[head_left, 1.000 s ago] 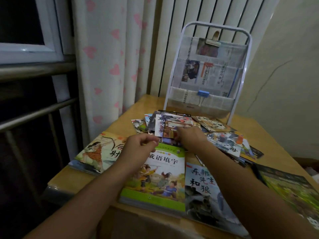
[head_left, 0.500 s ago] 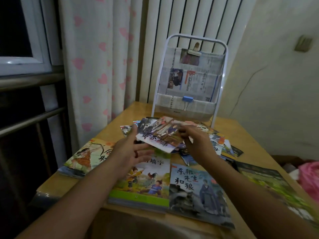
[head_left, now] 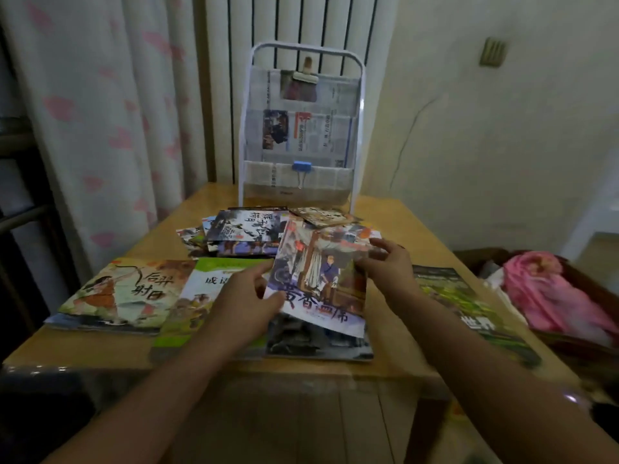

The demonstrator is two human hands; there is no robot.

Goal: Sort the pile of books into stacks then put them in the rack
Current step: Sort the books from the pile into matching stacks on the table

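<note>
I hold a picture book with a blue-and-brown cover above the table's front, tilted toward me. My right hand pinches its right edge and my left hand grips its lower left corner. Under it lies a dark-covered book. Left of that are a green-edged book and an archer book; a green book lies at the right. The loose pile of small books sits behind. The white rack, lined with newspaper, stands at the table's back edge.
The wooden table has its front edge close to me. A curtain with pink hearts hangs at the left. A basket with pink cloth sits right of the table. A radiator is behind the rack.
The book came off the pile and moved toward me, over the dark-covered book. My left hand moved from the table to its lower left corner. The camera view shifted left.
</note>
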